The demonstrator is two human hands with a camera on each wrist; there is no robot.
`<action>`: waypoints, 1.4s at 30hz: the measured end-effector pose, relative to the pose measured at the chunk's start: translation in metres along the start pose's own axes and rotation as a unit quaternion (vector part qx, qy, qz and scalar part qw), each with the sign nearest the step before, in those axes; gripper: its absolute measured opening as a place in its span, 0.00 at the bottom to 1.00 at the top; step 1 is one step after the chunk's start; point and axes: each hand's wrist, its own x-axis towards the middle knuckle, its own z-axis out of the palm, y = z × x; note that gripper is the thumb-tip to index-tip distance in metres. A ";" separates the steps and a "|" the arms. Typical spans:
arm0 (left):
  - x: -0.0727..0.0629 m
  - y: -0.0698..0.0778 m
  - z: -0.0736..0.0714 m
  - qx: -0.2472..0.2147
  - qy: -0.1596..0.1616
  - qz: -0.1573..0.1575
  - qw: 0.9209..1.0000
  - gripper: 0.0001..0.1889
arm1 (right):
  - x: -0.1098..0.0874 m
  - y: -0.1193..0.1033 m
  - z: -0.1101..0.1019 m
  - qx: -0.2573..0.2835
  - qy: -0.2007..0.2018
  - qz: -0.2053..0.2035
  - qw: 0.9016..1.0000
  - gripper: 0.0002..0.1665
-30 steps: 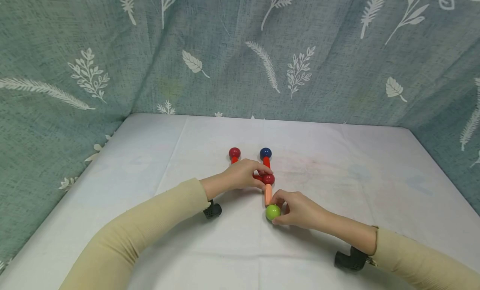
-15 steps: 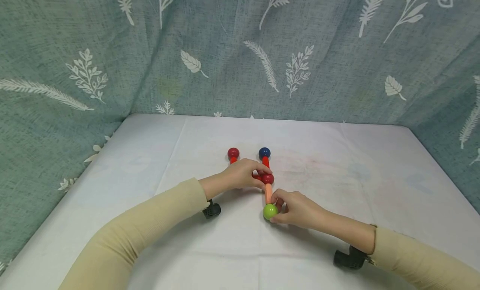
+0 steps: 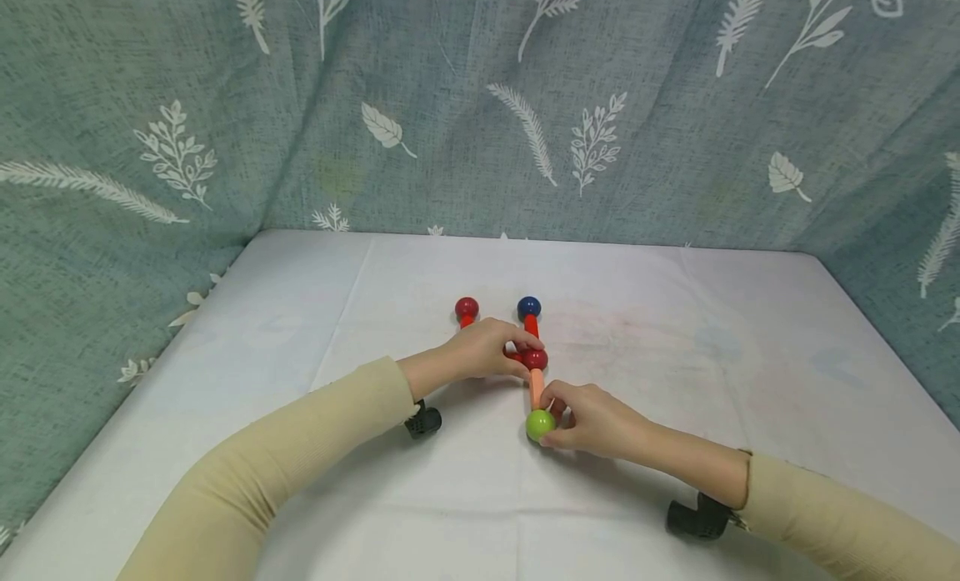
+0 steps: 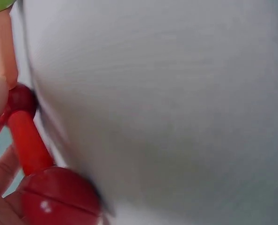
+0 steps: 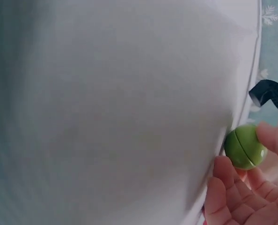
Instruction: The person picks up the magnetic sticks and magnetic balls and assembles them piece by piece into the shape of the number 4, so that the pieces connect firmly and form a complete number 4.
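My left hand (image 3: 487,348) pinches a red ball (image 3: 535,358) between thumb and fingers. From that ball an orange stick (image 3: 537,389) runs toward me to a glossy green ball (image 3: 540,425). The green ball has a seam line, and my right hand (image 3: 596,418) holds it between thumb and fingertips. A red stick (image 3: 532,326) leads away from the gripped red ball to a dark blue ball (image 3: 528,307). In the left wrist view, another red stick (image 4: 30,143) joins the gripped ball to a larger-looking red ball (image 4: 62,197). My left hand partly covers this middle section in the head view.
Farther back on the left, a red ball (image 3: 467,308) tops a red stick (image 3: 467,321) partly hidden by my hand. Everything lies on a white cloth-covered table (image 3: 675,339). A green leaf-patterned curtain (image 3: 450,106) stands behind and along both sides.
My right hand has shifted the green ball slightly left, so it now lines up with the end of the orange stick. My left hand has kept its hold on the red ball.
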 end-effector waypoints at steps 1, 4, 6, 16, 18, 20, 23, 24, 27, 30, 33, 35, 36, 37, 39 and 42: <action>-0.001 -0.001 -0.002 0.000 0.002 -0.002 1.000 0.24 | 0.000 0.000 -0.002 -0.003 0.000 0.007 1.000 0.19; -0.007 -0.004 -0.015 0.003 0.018 -0.009 1.000 0.25 | 0.001 0.000 -0.015 -0.016 0.014 0.026 0.999 0.19; -0.012 -0.008 -0.028 0.001 0.035 -0.024 0.999 0.25 | 0.002 0.000 -0.029 -0.023 0.038 0.031 0.999 0.21; -0.044 -0.044 -0.087 0.034 0.113 -0.062 0.991 0.26 | 0.008 0.018 -0.081 -0.084 0.175 0.021 0.981 0.23; -0.049 -0.050 -0.088 0.039 0.124 -0.062 0.990 0.27 | 0.011 0.022 -0.082 -0.107 0.184 0.022 0.977 0.24; -0.053 -0.055 -0.083 0.049 0.123 -0.061 0.989 0.27 | 0.016 0.026 -0.080 -0.120 0.177 0.020 0.977 0.25; -0.056 -0.056 -0.068 0.061 0.096 -0.057 0.992 0.26 | 0.026 0.029 -0.072 -0.126 0.136 0.004 0.983 0.25; -0.056 -0.056 -0.062 0.064 0.084 -0.059 0.993 0.25 | 0.029 0.029 -0.068 -0.123 0.120 -0.003 0.985 0.24; -0.056 -0.051 -0.045 0.055 0.050 -0.067 0.995 0.23 | 0.041 0.028 -0.056 -0.107 0.073 -0.016 0.991 0.23; -0.053 -0.047 -0.032 0.045 0.030 -0.077 0.996 0.22 | 0.052 0.026 -0.045 -0.101 0.044 -0.027 0.994 0.20; -0.052 -0.043 -0.027 0.037 0.024 -0.084 0.995 0.20 | 0.062 0.026 -0.038 -0.102 0.030 -0.041 0.993 0.17; -0.051 -0.043 -0.025 0.037 0.024 -0.082 0.996 0.19 | 0.066 0.024 -0.036 -0.101 0.027 -0.049 0.993 0.15; -0.051 -0.043 -0.025 0.036 0.026 -0.083 0.996 0.18 | 0.067 0.024 -0.036 -0.101 0.028 -0.051 0.993 0.14; -0.050 -0.043 -0.025 0.034 0.027 -0.086 0.995 0.18 | 0.068 0.024 -0.036 -0.101 0.029 -0.053 0.993 0.13; -0.050 -0.044 -0.025 0.031 0.031 -0.087 0.995 0.18 | 0.069 0.022 -0.036 -0.099 0.030 -0.054 0.993 0.13; -0.051 -0.044 -0.025 0.023 0.030 -0.093 0.995 0.18 | 0.069 0.022 -0.035 -0.094 0.029 -0.053 0.994 0.13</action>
